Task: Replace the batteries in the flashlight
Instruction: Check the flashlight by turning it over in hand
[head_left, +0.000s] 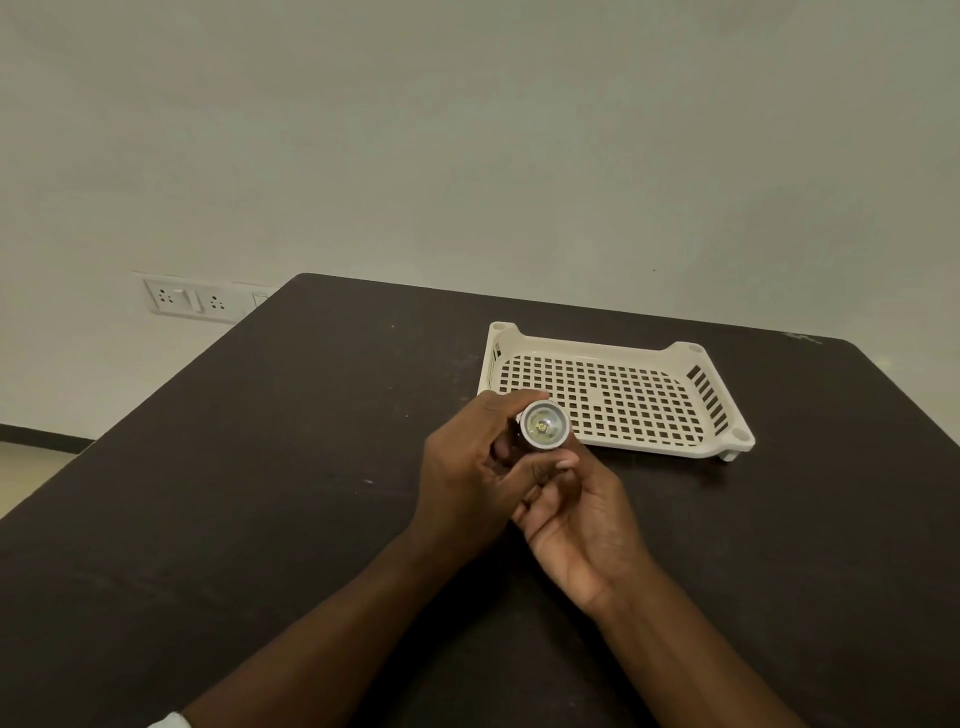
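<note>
Head view, down onto near table (260, 493)

Tray (696, 349) on table (260, 493), behind held flashlight (543, 428).

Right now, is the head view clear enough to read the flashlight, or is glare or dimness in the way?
Head view: dim and even, no harsh shadows; the flashlight lens faces the camera with only mild shine; its body is hidden by the left hand and right hand; wide-angle bend at the table edges.

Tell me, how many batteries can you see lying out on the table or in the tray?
0. None shows on the dark table or in the white tray. Some may sit hidden inside the flashlight, which both hands hold.
</note>
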